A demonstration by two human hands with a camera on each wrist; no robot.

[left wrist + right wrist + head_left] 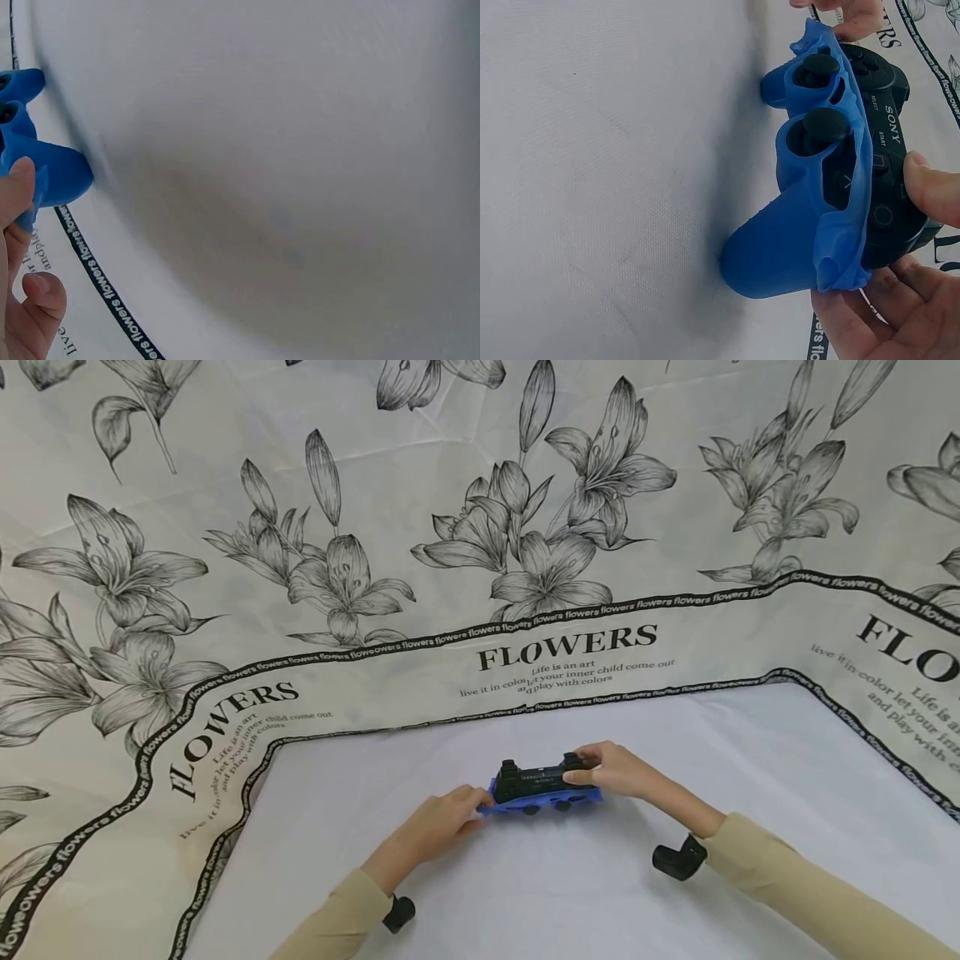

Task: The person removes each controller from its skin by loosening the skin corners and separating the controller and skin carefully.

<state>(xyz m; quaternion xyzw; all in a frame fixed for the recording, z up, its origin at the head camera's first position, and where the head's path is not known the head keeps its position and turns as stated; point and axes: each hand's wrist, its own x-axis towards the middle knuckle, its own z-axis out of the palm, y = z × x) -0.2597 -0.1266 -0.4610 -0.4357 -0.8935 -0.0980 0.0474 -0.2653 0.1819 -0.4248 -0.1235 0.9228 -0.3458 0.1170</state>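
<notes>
A black Sony game controller [534,783] is held low over the white cloth, its grips and thumbsticks inside a blue silicone cover [769,244]. In the right wrist view the cover's upper edge is bunched along the controller's face, and the black top side with the shoulder buttons is bare. My right hand [618,770] grips the controller's right end, thumb on its face and fingers underneath. At the other end, my left hand [446,820] pinches the edge of the cover. Only part of that hand shows in the left wrist view, beside the blue grip [64,172].
White cloth [540,893] covers the surface, bordered by a black printed band. Behind rises a flower-printed cloth [480,527]. Black wrist-worn devices [678,857] hang below both sleeves.
</notes>
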